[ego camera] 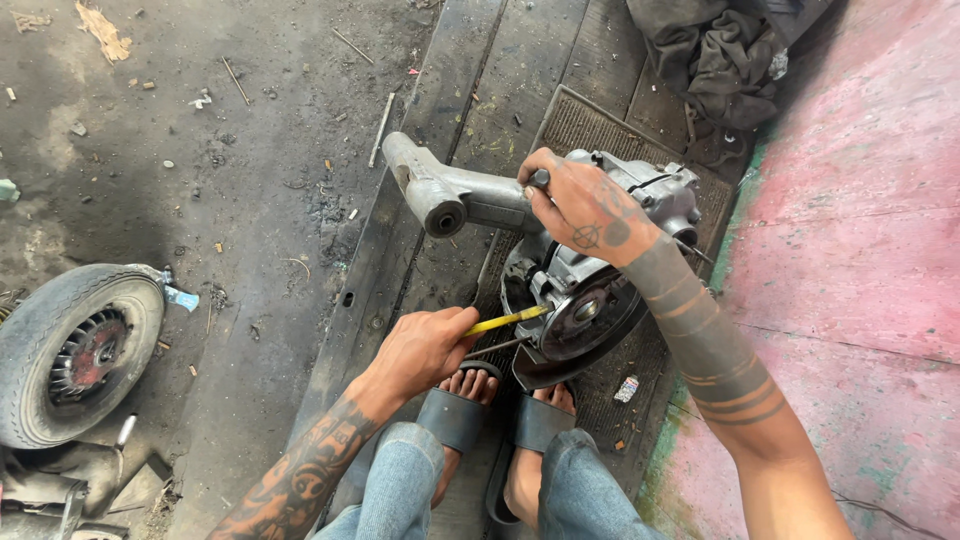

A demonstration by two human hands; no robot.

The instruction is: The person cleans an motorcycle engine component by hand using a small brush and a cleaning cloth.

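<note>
Fingers of the left hand [425, 345] are clamping a yellow-handled tool [505, 321] against the engine assembly [580, 290] on the floor, while the right hand [580, 205] is gripping its top, best braced firmly.

A grey cast-metal scooter engine block [590, 250] is stood on a ribbed dark rubber mat [600, 130], which is laid over grey wooden planks [480, 90]. The right hand [585, 205] is placed on top of the block; the left hand [425, 345], left of it, is held against a yellow-handled screwdriver [505, 320] pointed at the block. A small black-tyred wheel [70, 350] is laid far left, and dark crumpled cloth [715, 55] behind the block.
</note>
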